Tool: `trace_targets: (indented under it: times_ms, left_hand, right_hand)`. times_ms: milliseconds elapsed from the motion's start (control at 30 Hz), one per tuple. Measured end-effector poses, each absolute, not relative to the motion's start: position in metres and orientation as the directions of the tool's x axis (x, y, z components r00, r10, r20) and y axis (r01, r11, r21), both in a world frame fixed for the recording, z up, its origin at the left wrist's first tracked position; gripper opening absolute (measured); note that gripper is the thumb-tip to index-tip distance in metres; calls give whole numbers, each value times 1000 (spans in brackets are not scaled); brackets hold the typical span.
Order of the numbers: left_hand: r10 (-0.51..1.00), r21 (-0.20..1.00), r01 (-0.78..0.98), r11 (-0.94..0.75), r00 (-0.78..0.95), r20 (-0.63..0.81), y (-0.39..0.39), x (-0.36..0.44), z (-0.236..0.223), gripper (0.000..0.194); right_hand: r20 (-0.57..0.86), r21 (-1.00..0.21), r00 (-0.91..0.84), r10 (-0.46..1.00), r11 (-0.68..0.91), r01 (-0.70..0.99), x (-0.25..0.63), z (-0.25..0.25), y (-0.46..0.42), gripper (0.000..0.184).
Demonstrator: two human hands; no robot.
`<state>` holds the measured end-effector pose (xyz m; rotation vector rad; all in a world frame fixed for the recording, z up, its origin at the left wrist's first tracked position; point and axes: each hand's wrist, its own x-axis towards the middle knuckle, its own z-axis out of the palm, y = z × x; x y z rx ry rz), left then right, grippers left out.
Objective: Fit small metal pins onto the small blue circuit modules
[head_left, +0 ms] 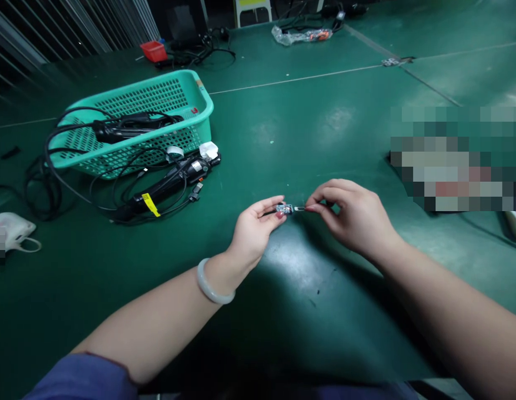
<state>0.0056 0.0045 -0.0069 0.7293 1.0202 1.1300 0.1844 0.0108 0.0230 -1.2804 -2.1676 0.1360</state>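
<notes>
While the left hand [251, 233] is pinching a part [286, 209] near the frame's centre, the right hand [355, 216] is gripping a strip [299, 209] at the part's right end, the work seemingly being unfinished, any joint being indiscernible.

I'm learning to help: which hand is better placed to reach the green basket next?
Probably the left hand: it is nearer the green basket than the right hand is. It holds a small part, though, which may need setting down.
</notes>
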Motion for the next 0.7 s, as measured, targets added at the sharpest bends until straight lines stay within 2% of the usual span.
trace_targets:
  times_ms: [133, 533, 700]
  left_hand:
    - [955, 884, -364, 295, 123, -268, 2, 7, -7, 32]
    - [953, 872, -384, 302, 155, -262, 1, 8, -7, 29]
    - [949, 861, -400, 314, 149, -276, 1, 8, -6, 30]
  right_hand:
    - [425, -407, -345, 837, 517, 753, 174, 26, 9, 8]
    - [396, -341, -360, 845, 499, 797, 169, 24, 9, 9]
    - [412, -381, -336, 847, 495, 781, 169, 27, 8, 14]
